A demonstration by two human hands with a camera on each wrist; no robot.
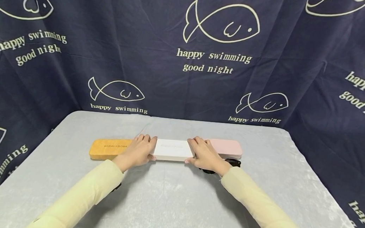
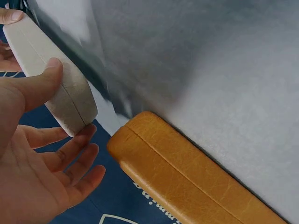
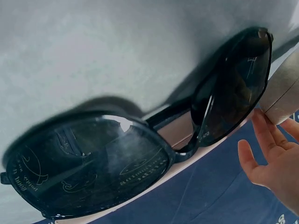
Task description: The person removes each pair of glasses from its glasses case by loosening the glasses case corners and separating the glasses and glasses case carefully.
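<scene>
A white glasses case lies lengthwise across the middle of the table, faint lettering on its lid. My left hand grips its left end, thumb on the near side and fingers on the far side. At the opposite end, my right hand holds it the same way. The left wrist view shows the thumb pressing the side of the pale case near its seam. Beside my right hand are dark sunglasses, partly hidden by that hand in the head view.
An orange glasses case lies left of the white one, and a pink case lies to the right. Something thin and clear shows behind my left hand. A small black part peeks out by the left sleeve. Dark fish-print cloth hangs behind the table.
</scene>
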